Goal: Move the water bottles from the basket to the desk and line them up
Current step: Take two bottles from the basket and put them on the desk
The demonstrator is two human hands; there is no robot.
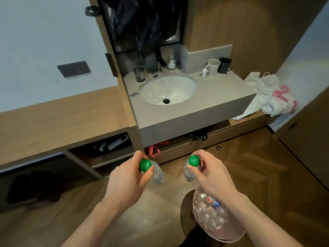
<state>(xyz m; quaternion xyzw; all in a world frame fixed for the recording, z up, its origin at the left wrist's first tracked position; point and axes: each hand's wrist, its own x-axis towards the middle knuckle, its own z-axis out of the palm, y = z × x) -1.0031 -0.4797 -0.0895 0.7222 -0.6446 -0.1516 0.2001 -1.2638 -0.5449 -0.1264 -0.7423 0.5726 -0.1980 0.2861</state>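
You are holding one clear plastic water bottle with a green cap in each hand, both raised over the wooden floor in front of you. Your left hand point(130, 173) pinches the neck of the left green-capped bottle point(151, 171) just under its cap, fingers curled round it. Your right hand point(207, 171) grips the right green-capped bottle point(190, 168) the same way, thumb and fingers closed at the neck. Both bottles hang roughly upright and apart from each other.

The pale pink round plastic basket point(229, 238) sits low at your right, under your right forearm, and more clear bottles point(210, 218) lie in it, so the job is far from finished. How many are left is hard to count from here.

The long light-wood desk point(58, 122) runs along the left, beside the grey counter with the white oval sink point(168, 90). No bottle stands on the part of the desk that shows, so the line has apparently not been started. By my reading you are in the carrying step: these two need setting down side by side on the desk, then the rest must follow.
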